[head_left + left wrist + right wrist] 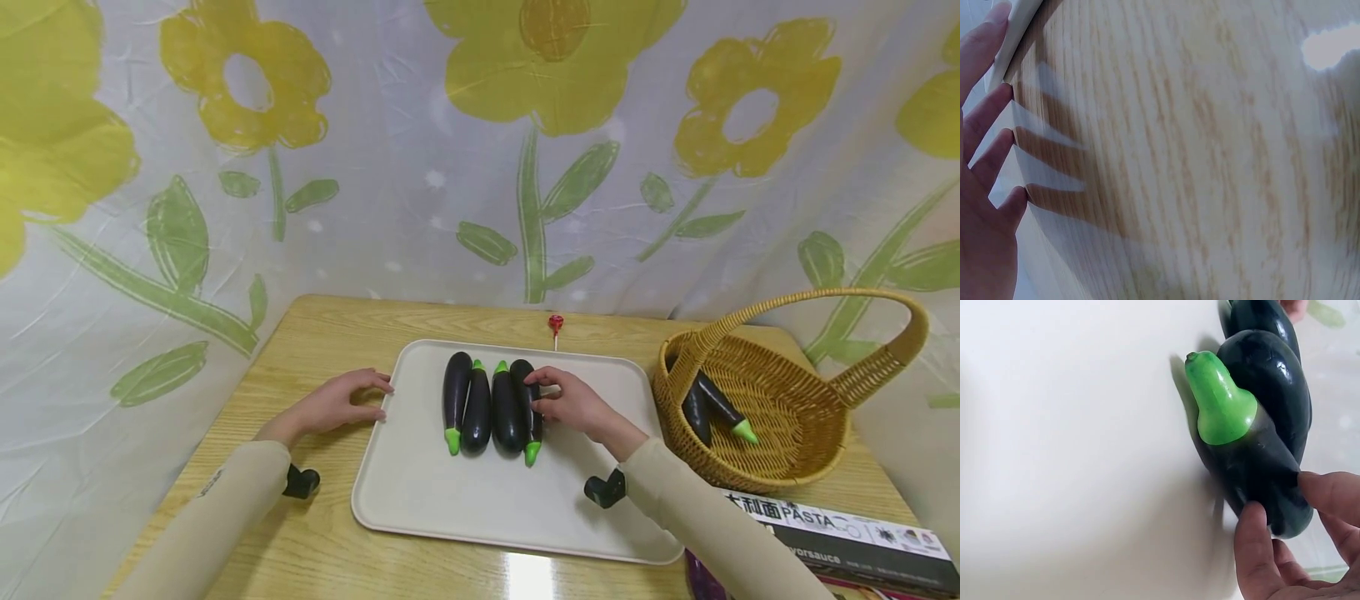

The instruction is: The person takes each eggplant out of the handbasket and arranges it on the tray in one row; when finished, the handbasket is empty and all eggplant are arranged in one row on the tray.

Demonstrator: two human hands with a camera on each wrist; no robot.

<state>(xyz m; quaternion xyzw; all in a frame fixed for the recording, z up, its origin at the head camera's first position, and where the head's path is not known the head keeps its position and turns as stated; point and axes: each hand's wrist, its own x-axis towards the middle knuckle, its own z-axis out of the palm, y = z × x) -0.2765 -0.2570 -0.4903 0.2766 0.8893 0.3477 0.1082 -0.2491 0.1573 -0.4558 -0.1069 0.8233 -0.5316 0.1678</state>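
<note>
On a white tray [420,508], several dark eggplants with bright green stem ends lie side by side, their ends alternating. My right hand [573,404] holds the rightmost eggplant [528,400], with thumb and fingers on different sides of its body. In the right wrist view, this eggplant [1244,462] shows its green end, while another eggplant [1272,381] lies against it. My left hand [333,404] is at the tray's left rim with its fingers spread and nothing held. The left wrist view shows the left hand [988,206] beside a small part of the tray.
A wicker basket [787,417] with a tall handle stands at the right, with dark eggplants [712,408] inside. A red lollipop [556,323] lies behind the tray. A pasta box [847,533] and a purple object [703,579] are at the front right of the wooden table [330,325].
</note>
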